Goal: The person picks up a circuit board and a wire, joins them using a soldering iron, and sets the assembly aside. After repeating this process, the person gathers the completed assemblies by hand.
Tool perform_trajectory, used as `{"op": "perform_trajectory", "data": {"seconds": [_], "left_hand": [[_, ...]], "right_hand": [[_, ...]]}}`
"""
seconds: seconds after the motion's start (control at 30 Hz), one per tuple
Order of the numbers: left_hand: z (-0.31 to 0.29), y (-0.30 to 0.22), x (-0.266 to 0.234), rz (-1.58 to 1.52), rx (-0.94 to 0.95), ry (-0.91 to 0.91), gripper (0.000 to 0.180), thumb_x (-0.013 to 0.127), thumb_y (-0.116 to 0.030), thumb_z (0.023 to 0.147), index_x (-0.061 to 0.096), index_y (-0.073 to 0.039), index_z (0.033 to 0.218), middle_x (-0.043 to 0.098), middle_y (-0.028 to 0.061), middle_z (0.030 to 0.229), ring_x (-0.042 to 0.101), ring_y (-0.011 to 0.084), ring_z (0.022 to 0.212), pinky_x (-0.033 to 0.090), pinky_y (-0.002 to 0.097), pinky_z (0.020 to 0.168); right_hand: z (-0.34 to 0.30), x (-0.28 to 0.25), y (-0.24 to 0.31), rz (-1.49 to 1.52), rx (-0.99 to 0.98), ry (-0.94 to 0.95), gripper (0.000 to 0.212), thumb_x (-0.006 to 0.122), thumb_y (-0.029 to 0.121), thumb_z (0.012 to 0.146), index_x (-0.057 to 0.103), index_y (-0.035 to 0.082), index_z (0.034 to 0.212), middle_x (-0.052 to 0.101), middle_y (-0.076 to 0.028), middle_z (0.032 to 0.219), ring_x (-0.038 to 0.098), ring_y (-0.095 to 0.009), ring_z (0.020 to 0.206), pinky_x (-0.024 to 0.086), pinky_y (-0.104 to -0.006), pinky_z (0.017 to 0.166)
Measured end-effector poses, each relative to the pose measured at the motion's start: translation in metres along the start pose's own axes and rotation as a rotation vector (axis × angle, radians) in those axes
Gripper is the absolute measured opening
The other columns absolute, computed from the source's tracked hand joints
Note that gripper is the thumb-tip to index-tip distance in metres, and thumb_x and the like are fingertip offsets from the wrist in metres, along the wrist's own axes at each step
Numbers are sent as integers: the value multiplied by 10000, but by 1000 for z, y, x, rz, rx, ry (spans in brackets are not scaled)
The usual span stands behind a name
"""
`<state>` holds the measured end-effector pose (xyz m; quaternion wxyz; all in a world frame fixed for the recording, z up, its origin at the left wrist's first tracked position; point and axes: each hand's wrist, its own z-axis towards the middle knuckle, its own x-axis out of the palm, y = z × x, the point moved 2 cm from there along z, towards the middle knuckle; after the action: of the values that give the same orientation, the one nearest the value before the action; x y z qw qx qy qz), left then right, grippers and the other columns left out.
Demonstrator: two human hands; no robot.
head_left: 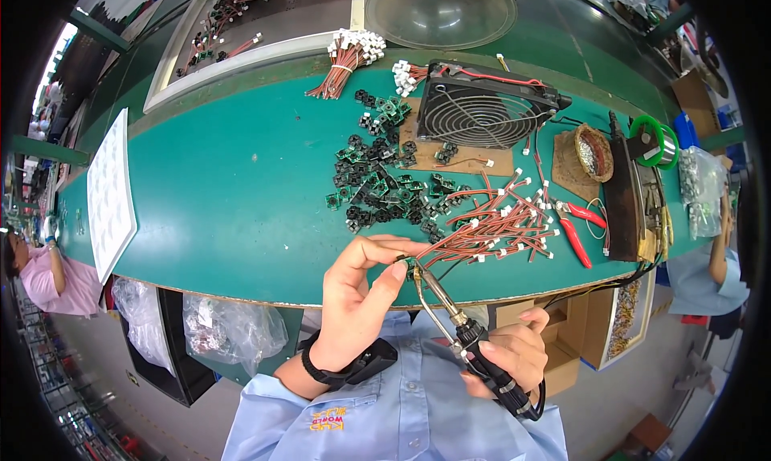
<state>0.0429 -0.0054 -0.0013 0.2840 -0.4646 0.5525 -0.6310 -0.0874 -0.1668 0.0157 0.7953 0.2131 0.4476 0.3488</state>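
Observation:
My left hand [353, 296] pinches a small green and black circuit board [410, 265] between thumb and fingers, near the table's front edge. My right hand [518, 355] is wrapped round the black handle of a soldering iron [471, 332], which has a thin metal tube running beside its barrel. The iron's tip meets the board or lies just at it; my fingertips partly hide the spot. Just beyond lies a spread of red-brown cables [502, 224] with white connectors. Behind my left hand is a heap of small circuit boards [381, 180] with black parts.
A black fan [486, 112] with a wire grille stands at the back. Red-handled pliers [575, 234], a round basket [594, 153] and a green solder spool [665, 145] are to the right. A cable bundle [347, 63] lies far off; a white sheet [112, 196] lies left.

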Motion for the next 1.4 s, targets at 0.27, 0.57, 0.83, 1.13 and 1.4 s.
{"op": "perform_trajectory", "data": {"seconds": [0.27, 0.57, 0.83, 1.13, 1.4], "left_hand": [[0, -1, 3, 20, 18, -29, 30, 516, -43, 849, 496, -23, 840, 620, 177, 1011, 578, 229, 982, 420, 352, 884], [-1, -2, 5, -11, -7, -32, 31, 516, -41, 851, 491, -24, 850, 618, 180, 1018, 574, 230, 990, 415, 356, 891], [-1, -1, 4, -55, 10, -10, 44, 523, -18, 864, 484, -35, 873, 617, 169, 1039, 561, 211, 1012, 402, 353, 902], [-1, -2, 4, -57, 19, -10, 46, 530, -32, 868, 484, -37, 871, 614, 171, 1041, 561, 207, 1011, 403, 352, 902], [1, -3, 7, -97, -18, -5, 33, 518, -50, 878, 488, -38, 870, 614, 167, 1044, 562, 203, 1006, 404, 342, 896]], "right_hand": [[-1, 1, -2, 45, -6, -18, 390, 770, 216, 603, 623, 112, 949, 618, 17, 661, 582, -118, 590, 322, -338, 805], [-1, 0, -3, 62, 6, -2, 396, 773, 215, 605, 613, 115, 953, 620, 15, 666, 583, -123, 599, 328, -346, 800], [-6, 2, -4, 58, -3, -15, 431, 781, 210, 605, 601, 123, 986, 624, 17, 682, 584, -122, 609, 330, -343, 798], [-8, 1, -2, 48, -1, -8, 430, 787, 218, 602, 604, 124, 979, 639, 12, 697, 598, -121, 623, 327, -339, 802], [-14, -3, -6, 21, -46, 20, 486, 745, 331, 645, 565, 87, 1024, 606, -21, 623, 559, -152, 578, 308, -399, 743]]}}
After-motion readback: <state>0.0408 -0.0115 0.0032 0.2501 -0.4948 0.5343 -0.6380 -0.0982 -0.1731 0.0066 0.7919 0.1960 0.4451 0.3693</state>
